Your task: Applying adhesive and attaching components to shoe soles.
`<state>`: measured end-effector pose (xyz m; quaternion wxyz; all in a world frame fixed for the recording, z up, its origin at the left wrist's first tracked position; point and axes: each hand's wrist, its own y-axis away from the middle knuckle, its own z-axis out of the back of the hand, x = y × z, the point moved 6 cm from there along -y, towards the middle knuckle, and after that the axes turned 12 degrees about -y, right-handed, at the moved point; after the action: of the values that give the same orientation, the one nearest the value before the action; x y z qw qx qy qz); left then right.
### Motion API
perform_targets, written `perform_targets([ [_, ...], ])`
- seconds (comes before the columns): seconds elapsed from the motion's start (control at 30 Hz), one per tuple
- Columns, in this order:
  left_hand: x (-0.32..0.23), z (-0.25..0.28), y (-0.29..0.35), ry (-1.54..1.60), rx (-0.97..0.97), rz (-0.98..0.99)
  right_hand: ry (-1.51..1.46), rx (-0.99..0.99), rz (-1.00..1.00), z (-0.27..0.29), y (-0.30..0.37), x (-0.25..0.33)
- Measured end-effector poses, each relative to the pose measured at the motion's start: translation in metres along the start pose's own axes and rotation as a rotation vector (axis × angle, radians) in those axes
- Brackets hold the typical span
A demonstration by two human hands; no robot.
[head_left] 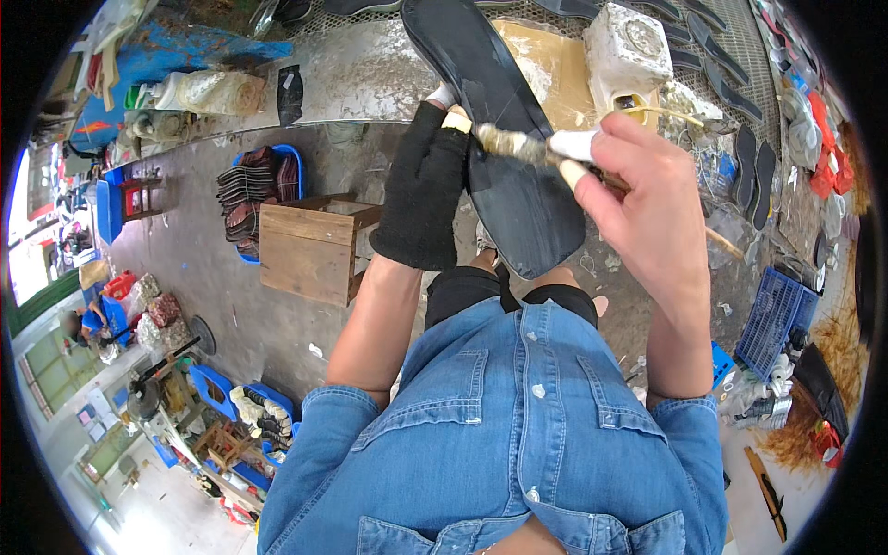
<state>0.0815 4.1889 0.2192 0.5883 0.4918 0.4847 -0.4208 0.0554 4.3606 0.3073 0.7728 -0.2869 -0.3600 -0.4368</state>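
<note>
A long black shoe sole [532, 199] is held up in front of my body, its narrow end pointing away from me. My left hand [421, 185], in a black fingerless glove with pale covers on the fingertips, grips the sole's left edge. Between the covered thumb and fingers of my right hand [647, 199] is a glue-crusted brush [507, 143]. Its head lies over the middle of the sole, close to my left fingertips, and its thin handle sticks out below my right hand. Whether the bristles touch the sole I cannot tell.
Beyond the sole stands a white glue-crusted container [629, 46] on the worktable [361, 79]. More dark soles [717, 55] lie on a mesh rack at the far right. On the floor to the left are a wooden stool [305, 245] and a blue basket [294, 171] of stacked dark pieces.
</note>
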Motion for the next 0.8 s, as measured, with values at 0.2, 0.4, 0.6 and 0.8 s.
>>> perform_targets([
  [0.2,0.005,-0.005,-0.003,0.096,0.020,0.019,-0.160,0.268,-0.015,0.008,0.006,-0.002],
  [0.4,0.003,-0.014,-0.005,0.231,0.087,-0.027,-0.768,-0.029,-0.012,0.063,0.029,-0.036],
  [0.6,0.015,0.013,-0.003,0.212,-0.207,0.078,-1.064,-0.793,-0.059,0.161,0.103,-0.176],
  [0.8,-0.003,0.049,0.009,0.104,-0.255,0.061,-0.458,-0.811,-0.667,0.085,0.158,-0.385],
])
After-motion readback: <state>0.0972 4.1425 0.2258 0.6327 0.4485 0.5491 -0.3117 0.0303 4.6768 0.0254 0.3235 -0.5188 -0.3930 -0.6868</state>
